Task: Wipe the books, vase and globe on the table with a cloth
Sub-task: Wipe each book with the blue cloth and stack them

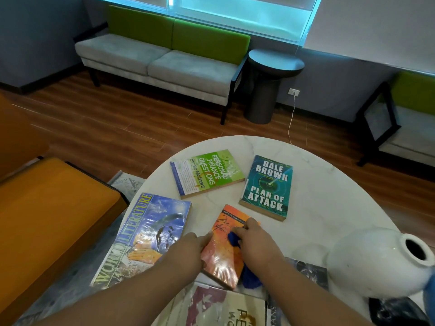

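Four books are lying face up on the round white table (317, 208): green book (207, 174), far side; teal book (267, 187), just to its right; World Literature book (146, 236), overhanging the near-left edge; orange book (221, 255), nearest, at centre.

Left hand (188, 251) is gripping the orange book's left edge, thumb lying on the cover.

Right hand (256, 241) is pressing a blue cloth (251, 276) onto that cover, fingers curled round it; the cloth is trailing off the book's right side.

White vase (372, 262) is sitting at the table's right, apart from both hands.

Further books (221, 309) are lying at the near edge, partly cut off.
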Demonstrator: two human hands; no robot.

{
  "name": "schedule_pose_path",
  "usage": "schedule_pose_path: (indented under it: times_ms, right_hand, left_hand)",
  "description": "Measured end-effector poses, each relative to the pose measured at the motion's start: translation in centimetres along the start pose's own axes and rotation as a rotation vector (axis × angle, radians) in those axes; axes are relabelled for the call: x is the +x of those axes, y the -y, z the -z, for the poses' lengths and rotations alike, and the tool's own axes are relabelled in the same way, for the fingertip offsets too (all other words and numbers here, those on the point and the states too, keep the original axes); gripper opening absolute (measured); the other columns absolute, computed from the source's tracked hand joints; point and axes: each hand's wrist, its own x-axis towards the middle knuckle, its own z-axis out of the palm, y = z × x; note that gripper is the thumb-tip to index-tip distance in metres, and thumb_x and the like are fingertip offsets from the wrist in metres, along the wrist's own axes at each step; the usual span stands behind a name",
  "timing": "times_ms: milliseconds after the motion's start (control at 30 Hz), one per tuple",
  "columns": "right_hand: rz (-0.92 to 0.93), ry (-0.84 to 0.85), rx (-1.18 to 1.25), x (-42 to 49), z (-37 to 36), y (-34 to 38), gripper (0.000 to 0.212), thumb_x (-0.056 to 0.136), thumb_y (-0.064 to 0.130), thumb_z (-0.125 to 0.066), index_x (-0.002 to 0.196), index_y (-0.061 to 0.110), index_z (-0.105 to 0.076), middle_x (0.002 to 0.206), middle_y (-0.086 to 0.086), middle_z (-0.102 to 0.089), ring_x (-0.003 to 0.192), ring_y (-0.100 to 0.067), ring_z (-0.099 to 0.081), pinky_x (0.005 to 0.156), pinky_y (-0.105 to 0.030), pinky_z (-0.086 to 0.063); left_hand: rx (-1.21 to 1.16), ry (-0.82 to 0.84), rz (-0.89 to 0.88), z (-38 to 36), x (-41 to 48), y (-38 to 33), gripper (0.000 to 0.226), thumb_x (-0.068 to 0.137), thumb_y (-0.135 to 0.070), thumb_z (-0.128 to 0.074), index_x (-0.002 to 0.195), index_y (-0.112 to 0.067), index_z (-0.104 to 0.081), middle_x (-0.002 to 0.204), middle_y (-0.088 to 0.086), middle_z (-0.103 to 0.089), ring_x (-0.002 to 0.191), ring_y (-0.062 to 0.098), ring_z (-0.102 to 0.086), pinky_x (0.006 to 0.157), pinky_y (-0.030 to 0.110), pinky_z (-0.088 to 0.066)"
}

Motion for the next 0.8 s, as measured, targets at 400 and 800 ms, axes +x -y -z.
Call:
schedule_pose_path:
  times_ms: [400, 800]
  right_hand:
    - [0.156, 0.027, 0.065, -0.2, -1.0, 1.1, 0.009, 0.095, 0.037, -0.05, 0.099, 0.03, -0.054, 0.093, 0.004, -0.055, 0.078, -0.012, -0.055, 0.074, -0.031, -0.045]
    - [0.099, 0.067, 0.165, 0.4, 0.0, 1.5, 0.017, 0.091, 0.034, -0.06, 0.084, 0.026, -0.047, 0.088, -0.004, -0.062, 0.077, -0.017, -0.057, 0.07, -0.035, -0.044]
  left_hand:
    - [-0.144, -0.084, 0.056, -1.1, 0.0, 1.0, 0.072, 0.083, -0.027, -0.069, 0.145, -0.04, -0.035, 0.116, -0.004, -0.051, 0.11, 0.015, -0.055, 0.093, 0.032, -0.046]
    - [-0.155, -0.062, 0.124, -1.4, 0.4, 1.1, 0.064, 0.076, -0.032, -0.075, 0.135, -0.03, -0.049, 0.118, 0.0, -0.055, 0.111, 0.018, -0.055, 0.092, 0.033, -0.047]
